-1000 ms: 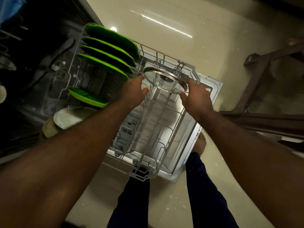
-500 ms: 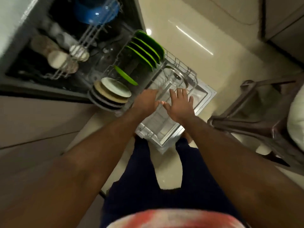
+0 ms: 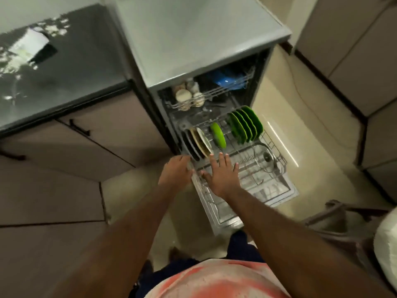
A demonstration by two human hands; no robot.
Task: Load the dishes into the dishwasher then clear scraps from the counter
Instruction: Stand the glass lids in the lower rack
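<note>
While the lower rack (image 3: pixel 281 166) stands pulled out over the open door (image 3: pixel 289 191) of the dishwasher (image 3: pixel 214 50), both hands hover at its near left corner. The right hand (image 3: pixel 221 175) is spread flat with straight fingers, holding nothing, just above the wires. The left hand (image 3: pixel 175 171) sits at the rack's edge. Its fingertips are blurred, so I cannot tell whether they grip the wire or merely touch it.

The load looks nearly settled. A row of green plates (image 3: pixel 247 123) stands upright at the far side, with one green plate (image 3: pixel 218 135) alone. Dark and pale plates (image 3: pixel 198 143) stand at the left, and a glass lid (image 3: pixel 265 157) leans at the right end. Cups (image 3: pixel 187 97) sit in the upper basket.

The likely step is sliding the rack home. To do it well, push on the frame with both palms, evenly and slowly, so the rack runs straight. That way the lid, which looks loosely propped, does not tip. Keep the fingers off the plate rims. Then lift the door shut and turn to the dark counter (image 3: pixel 64 67) at the left, where pale bits lie, too blurred to name.
</note>
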